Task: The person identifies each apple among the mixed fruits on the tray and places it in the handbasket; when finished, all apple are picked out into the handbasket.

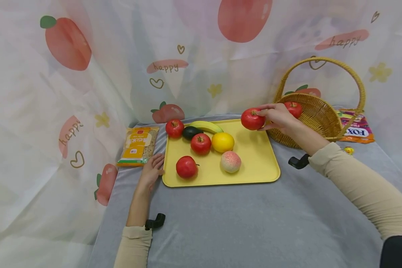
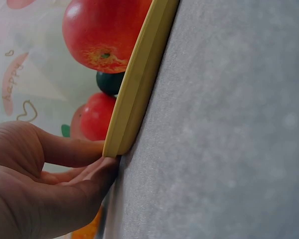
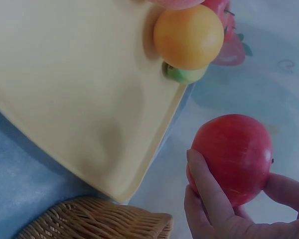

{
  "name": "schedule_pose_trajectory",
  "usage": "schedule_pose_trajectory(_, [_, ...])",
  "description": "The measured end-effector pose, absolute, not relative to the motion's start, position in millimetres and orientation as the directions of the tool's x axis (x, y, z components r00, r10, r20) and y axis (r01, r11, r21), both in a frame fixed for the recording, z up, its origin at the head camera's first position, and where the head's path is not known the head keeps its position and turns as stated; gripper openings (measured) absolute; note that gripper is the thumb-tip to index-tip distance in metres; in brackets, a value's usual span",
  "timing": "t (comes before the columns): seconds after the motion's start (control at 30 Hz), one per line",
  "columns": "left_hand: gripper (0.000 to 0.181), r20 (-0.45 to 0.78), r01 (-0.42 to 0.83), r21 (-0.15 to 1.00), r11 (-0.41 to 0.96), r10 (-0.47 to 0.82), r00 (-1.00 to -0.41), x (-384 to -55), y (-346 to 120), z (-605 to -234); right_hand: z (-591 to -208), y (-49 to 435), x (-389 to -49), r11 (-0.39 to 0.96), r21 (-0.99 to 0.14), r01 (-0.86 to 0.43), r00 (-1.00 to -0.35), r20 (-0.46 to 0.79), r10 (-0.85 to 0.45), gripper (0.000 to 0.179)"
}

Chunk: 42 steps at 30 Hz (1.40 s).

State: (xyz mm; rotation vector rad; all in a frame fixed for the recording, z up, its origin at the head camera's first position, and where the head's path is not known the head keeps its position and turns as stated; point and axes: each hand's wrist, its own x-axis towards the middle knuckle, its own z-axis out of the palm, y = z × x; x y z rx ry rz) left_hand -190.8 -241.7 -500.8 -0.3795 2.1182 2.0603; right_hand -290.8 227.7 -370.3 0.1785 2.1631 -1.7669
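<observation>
My right hand (image 1: 277,118) grips a red apple (image 1: 252,119) above the back right part of the yellow tray (image 1: 254,163). Thumb and fingers lie on opposite sides of this apple (image 3: 234,157) in the right wrist view. At the tray's left edge, my left hand (image 1: 151,172) pinches the rim (image 2: 134,94) between thumb and fingers. On the tray lie several red apples (image 1: 201,144), a banana (image 1: 207,126), a dark green avocado-like fruit (image 1: 191,132), a yellow lemon (image 1: 223,142) and a pinkish peach (image 1: 230,162).
A wicker basket (image 1: 316,119) with a tall handle stands tilted at the tray's right, holding another red apple (image 1: 293,109). Behind it lies a purple and orange packet (image 1: 358,128). An orange grain bag (image 1: 137,145) sits left of the tray. A printed curtain (image 1: 194,85) hangs behind.
</observation>
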Motion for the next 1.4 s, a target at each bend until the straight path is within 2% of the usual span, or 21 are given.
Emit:
schedule_pose_trajectory(0.27, [0.079,-0.299,-0.299,0.954,0.003,-0.066,-0.952,-190,-241,-499,-371,235,-290,0.177,-0.928,0.329,-0.929,-0.352,-0.118,0.063])
schedule_pose_trajectory(1.4, [0.076,-0.304,-0.308,0.95,0.043,-0.083,-0.949,-190,-240,-500,-361,273,-271,0.238,-0.915,0.325,-0.935,-0.349,-0.068,0.068])
